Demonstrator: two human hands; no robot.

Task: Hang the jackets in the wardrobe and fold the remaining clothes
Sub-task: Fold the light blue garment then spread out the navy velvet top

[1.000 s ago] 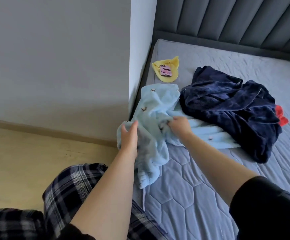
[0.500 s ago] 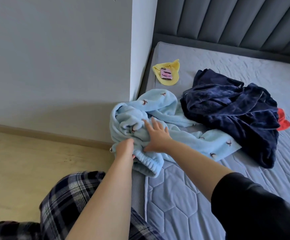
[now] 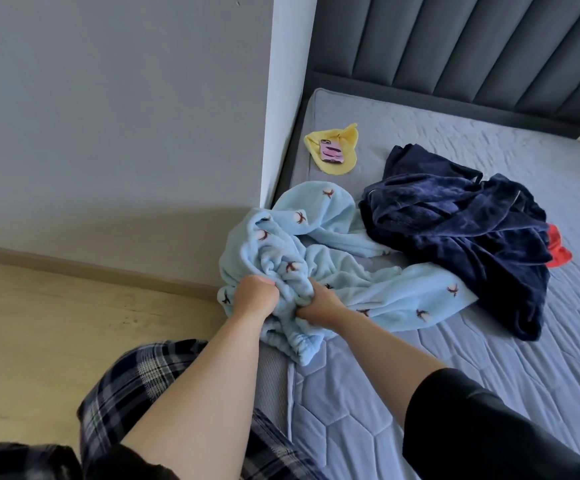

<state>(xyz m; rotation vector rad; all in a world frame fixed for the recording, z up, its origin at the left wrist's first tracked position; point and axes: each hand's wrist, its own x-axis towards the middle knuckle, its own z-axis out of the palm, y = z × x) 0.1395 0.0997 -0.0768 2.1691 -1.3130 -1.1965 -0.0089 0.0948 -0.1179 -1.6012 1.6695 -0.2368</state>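
A light blue fleece garment [image 3: 319, 268] (plush, printed with small brown motifs) is bunched at the near left edge of the quilted grey mattress [image 3: 402, 393]; its elastic-gathered hem overhangs the edge; the left hand [image 3: 255, 294] is clenched around a fold; the right hand [image 3: 319, 304] is curled into adjacent fabric; a crumpled navy velour garment [image 3: 472, 233] lies just beside it.

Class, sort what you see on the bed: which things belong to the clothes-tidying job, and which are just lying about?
Part of the job:
light blue fleece garment, gripped by left hand and right hand
navy garment
red item

Lying about:
phone
yellow cloth
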